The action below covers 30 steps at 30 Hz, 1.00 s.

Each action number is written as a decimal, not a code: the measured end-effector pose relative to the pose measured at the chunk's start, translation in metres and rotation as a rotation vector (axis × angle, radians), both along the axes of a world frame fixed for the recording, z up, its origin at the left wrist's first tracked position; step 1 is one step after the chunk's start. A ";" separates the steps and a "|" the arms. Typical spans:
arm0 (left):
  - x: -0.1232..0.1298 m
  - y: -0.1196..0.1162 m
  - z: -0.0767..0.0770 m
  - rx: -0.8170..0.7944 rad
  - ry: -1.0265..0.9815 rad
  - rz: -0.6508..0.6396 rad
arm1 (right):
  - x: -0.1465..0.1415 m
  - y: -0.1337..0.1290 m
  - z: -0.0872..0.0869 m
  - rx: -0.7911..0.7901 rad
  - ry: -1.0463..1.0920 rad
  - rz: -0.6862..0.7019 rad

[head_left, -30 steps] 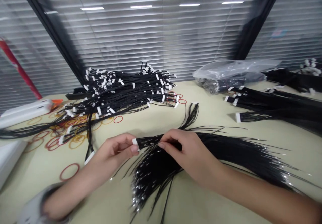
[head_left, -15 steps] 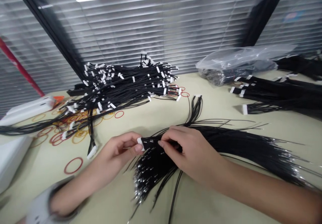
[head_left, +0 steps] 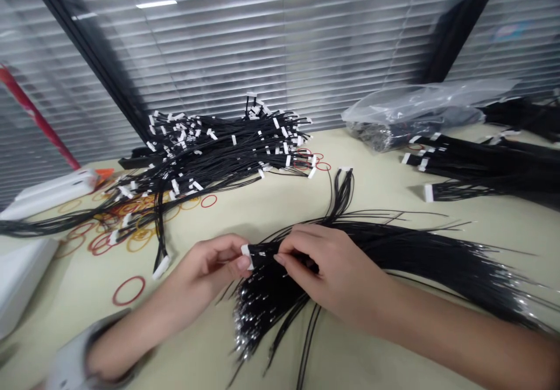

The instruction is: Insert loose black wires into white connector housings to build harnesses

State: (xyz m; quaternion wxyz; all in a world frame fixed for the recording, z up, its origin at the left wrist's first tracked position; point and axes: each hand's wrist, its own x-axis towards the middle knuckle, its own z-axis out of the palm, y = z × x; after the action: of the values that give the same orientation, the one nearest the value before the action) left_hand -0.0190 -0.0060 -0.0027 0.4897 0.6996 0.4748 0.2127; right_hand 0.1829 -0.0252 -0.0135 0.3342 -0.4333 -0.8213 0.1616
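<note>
— Two hands are working near the middle of this view. Reading from the left edge, what is lying beside them?

— Well left of the loose black wire bundle (head_left: 406,250), a white plastic case (head_left: 21,273) is resting on the cream tabletop (head_left: 371,168), and red rubber bands (head_left: 128,291) are lying scattered nearer the bundle. Behind the bundle and to its left, a heap of black leads with white connectors (head_left: 223,145) is piling up.

— What are the hands doing?

— The left hand (head_left: 210,261) is closing narrowly on a white connector (head_left: 247,256), pinching it between thumb and forefinger at the bundle's left end. The right hand (head_left: 319,267) is also pinching narrowly, gripping the black wires (head_left: 266,256) just beside that connector.

— How is this grip best managed?

— Judging from the pose, keeping both pinches this close together is sensible: the fingers are taking the strain, rather than the point where the wires enter the connector. Letting the other strands lie slack on the tabletop also avoids tugging on them.

— And to the right?

— Behind the bundle and to its right, a clear plastic bag (head_left: 420,101) is holding dark contents, while further black wire bundles with white connectors (head_left: 490,168) are lying side by side.
</note>
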 end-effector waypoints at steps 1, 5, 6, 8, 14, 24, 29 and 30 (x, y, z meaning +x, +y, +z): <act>0.000 -0.001 0.000 0.022 0.028 -0.001 | 0.000 0.000 0.000 -0.006 0.005 -0.006; 0.002 -0.004 0.004 0.124 0.171 -0.039 | -0.002 0.000 -0.001 -0.038 0.016 0.004; 0.003 -0.005 0.005 0.144 0.191 -0.054 | -0.003 0.000 -0.001 -0.042 0.015 0.011; 0.004 -0.006 0.006 0.167 0.212 -0.075 | -0.003 -0.001 -0.002 -0.046 0.012 0.025; 0.004 -0.005 0.005 0.187 0.234 -0.096 | -0.002 -0.002 -0.003 -0.059 0.020 0.046; 0.005 -0.009 0.010 0.199 0.270 -0.131 | -0.004 -0.002 -0.004 -0.033 0.026 0.080; 0.006 -0.007 0.010 0.188 0.248 -0.127 | -0.004 -0.002 -0.006 -0.009 0.030 0.100; 0.006 -0.007 0.010 0.196 0.246 -0.131 | -0.004 -0.002 -0.006 -0.008 0.031 0.096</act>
State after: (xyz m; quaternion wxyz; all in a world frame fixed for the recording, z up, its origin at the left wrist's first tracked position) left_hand -0.0129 -0.0130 0.0072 0.3702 0.7943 0.4614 0.1384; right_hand 0.1789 -0.0272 -0.0191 0.3370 -0.3920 -0.8352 0.1874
